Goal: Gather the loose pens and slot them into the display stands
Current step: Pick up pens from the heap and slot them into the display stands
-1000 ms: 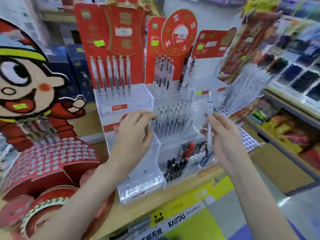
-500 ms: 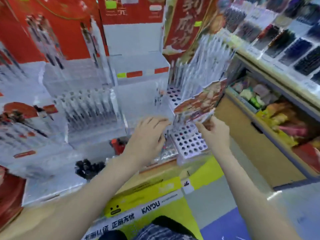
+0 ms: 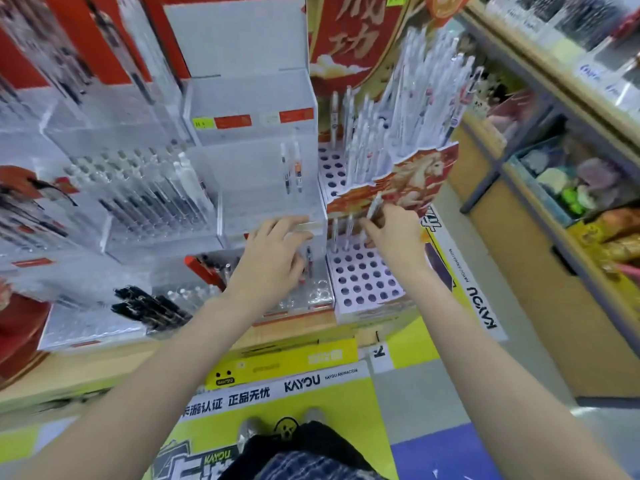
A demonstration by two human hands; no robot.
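My right hand [image 3: 393, 237] pinches a white pen [image 3: 374, 205], tilted, just above the back rows of the lilac stand with round holes [image 3: 363, 282]. A few pens stand in those rows beside my fingers. Many white pens [image 3: 381, 133] fill the tier above, behind a horse-printed card [image 3: 408, 181]. My left hand [image 3: 273, 261] rests its fingertips on the front edge of the clear acrylic stand [image 3: 263, 202], which holds two pens [image 3: 292, 168]. Loose black pens [image 3: 149, 308] lie in a clear tray at lower left.
More clear stands with dark pens [image 3: 145, 202] stretch to the left, backed by red cards. A wooden counter edge [image 3: 104, 365] carries the stands, with a yellow box [image 3: 280, 363] at its front. At the right, a shelf bin [image 3: 571, 188] holds small toys.
The view swung right and down. My right hand carried the white pen from the middle clear stand over to the lilac holed stand. My left hand followed onto the clear stand's front edge.
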